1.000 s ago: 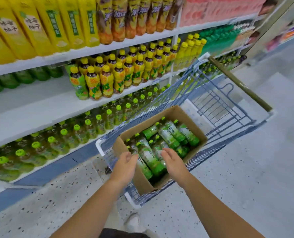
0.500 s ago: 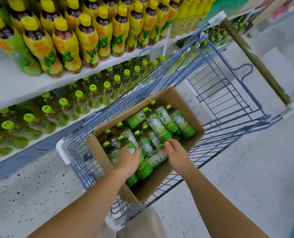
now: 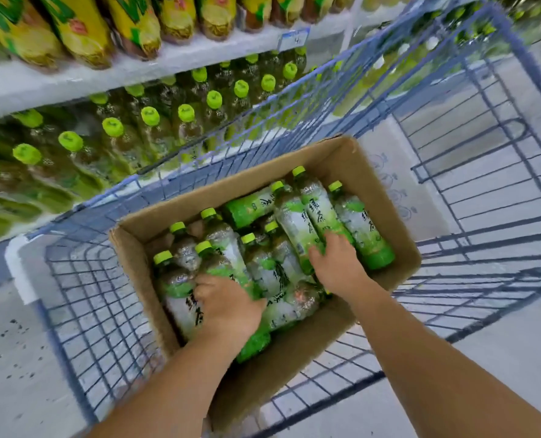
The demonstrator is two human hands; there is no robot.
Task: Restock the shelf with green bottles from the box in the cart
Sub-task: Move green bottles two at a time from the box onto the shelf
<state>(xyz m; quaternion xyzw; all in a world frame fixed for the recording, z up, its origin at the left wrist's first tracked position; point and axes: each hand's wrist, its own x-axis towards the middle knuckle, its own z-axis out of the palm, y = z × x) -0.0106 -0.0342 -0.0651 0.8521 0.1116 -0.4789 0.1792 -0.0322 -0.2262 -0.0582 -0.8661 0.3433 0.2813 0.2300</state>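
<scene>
Head view: both hands are inside the cardboard box [image 3: 297,371], which sits in the blue wire cart [image 3: 82,314].

Left hand [image 3: 228,306]: fingers curled down and clamped on the left-hand bottle [image 3: 253,341], whose green base shows just below the palm.

Right hand [image 3: 338,263]: fingers slightly spread and bent over the lower half of the right-hand bottle [image 3: 315,207], thumb on its near side.

Other green bottles [image 3: 272,273] lie between the two sets of fingers and beyond them. Well beyond the fingertips, outside the cart wall, the shelf [image 3: 41,86] carries upright green-capped bottles [image 3: 150,121].
</scene>
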